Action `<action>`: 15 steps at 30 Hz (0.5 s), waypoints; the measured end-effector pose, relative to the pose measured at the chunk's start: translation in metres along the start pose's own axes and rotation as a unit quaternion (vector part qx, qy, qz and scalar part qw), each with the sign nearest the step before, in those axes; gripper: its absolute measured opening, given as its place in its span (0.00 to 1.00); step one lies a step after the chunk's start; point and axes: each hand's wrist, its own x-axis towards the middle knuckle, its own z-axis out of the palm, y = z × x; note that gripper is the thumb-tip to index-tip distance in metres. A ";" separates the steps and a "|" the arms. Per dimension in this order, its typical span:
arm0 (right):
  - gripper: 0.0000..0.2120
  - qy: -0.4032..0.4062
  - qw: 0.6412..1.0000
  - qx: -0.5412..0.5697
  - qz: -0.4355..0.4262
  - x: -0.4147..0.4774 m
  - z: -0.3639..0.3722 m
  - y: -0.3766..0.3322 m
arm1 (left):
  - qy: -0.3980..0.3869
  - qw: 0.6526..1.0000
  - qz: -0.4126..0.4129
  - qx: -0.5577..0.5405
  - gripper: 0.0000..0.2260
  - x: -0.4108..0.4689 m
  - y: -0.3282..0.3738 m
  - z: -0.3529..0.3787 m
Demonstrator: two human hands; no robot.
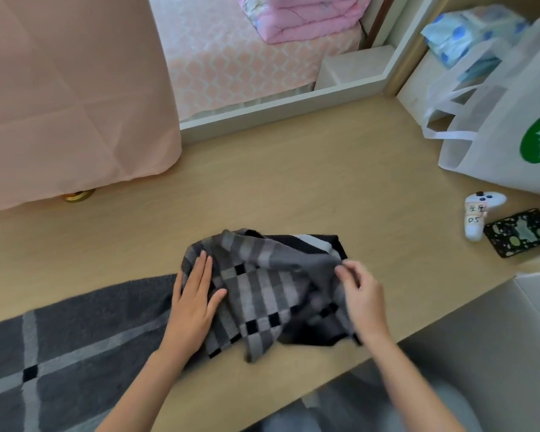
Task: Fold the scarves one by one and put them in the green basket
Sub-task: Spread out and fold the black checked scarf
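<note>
Left fingers (204,268) flat on scarf (262,285), right fingers (346,271) pinch it; controller (477,218), bag (496,135) beside.

- Floor (293,188): pale wood boards.
- Checked scarf (262,294): bunched on the boards, its right edge pinched by the right hand (360,294). The left hand (194,299) lies flat on its left side.
- Dark cloth (60,353) with pale stripes (rug or scarf, hard to tell): left of the grip, reaching the scarf's left edge.
- White controller (480,218) and black patterned case (519,235): well right of the grip, just beside each other.
- White bag (496,145): beyond those two.
- Cardboard box (480,322): right of the grip, nearer the person.
</note>
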 end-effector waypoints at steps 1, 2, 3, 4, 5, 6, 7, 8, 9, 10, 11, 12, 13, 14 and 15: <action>0.05 0.018 0.999 -0.026 -0.014 0.024 -0.016 -0.001 | 0.000 0.999 0.010 0.045 0.31 0.000 -0.004 0.004; 0.06 0.046 0.997 -0.058 -0.027 0.050 -0.032 -0.001 | -0.001 0.996 0.017 0.084 0.31 -0.001 -0.007 0.007; 0.07 0.085 0.991 -0.088 -0.044 0.076 -0.047 -0.003 | -0.003 0.994 0.016 0.108 0.31 -0.001 -0.008 0.009; 0.08 0.126 0.983 -0.117 -0.058 0.100 -0.061 -0.007 | -0.002 0.993 0.011 0.121 0.30 -0.001 -0.008 0.009; 0.09 0.163 0.974 -0.148 -0.063 0.123 -0.075 -0.010 | 0.000 0.992 0.006 0.127 0.30 0.000 -0.008 0.010; 0.10 0.190 0.962 -0.186 -0.061 0.143 -0.086 -0.014 | 0.003 0.991 0.004 0.133 0.30 0.000 -0.006 0.011; 0.12 0.199 0.952 -0.228 -0.053 0.159 -0.094 -0.014 | 0.006 0.990 0.003 0.138 0.30 0.000 -0.005 0.011; 0.15 0.186 0.945 -0.264 -0.045 0.169 -0.097 -0.013 | 0.010 0.990 0.003 0.144 0.30 0.000 -0.004 0.012; 0.18 0.158 0.945 -0.283 -0.042 0.173 -0.094 -0.011 | 0.013 0.989 0.003 0.148 0.30 0.000 -0.003 0.012; 0.21 0.119 0.951 -0.282 -0.045 0.170 -0.085 -0.006 | 0.016 0.989 0.003 0.149 0.30 0.000 -0.003 0.013; 0.22 0.077 0.956 -0.277 -0.053 0.161 -0.071 0.000 | 0.018 0.989 0.002 0.150 0.30 0.000 -0.003 0.013; 0.24 0.035 0.959 -0.276 -0.061 0.146 -0.054 0.009 | 0.019 0.989 0.002 0.150 0.29 0.000 -0.002 0.013; 0.26 -0.004 0.957 -0.281 -0.072 0.126 -0.037 0.017 | 0.019 0.989 0.002 0.150 0.30 0.000 -0.001 0.013; 0.28 -0.032 0.955 -0.283 -0.087 0.105 -0.021 0.025 | 0.020 0.989 0.003 0.150 0.30 0.001 -0.001 0.013; 0.30 -0.042 0.953 -0.280 -0.105 0.084 -0.008 0.032 | 0.021 0.989 0.004 0.150 0.30 0.001 -0.001 0.013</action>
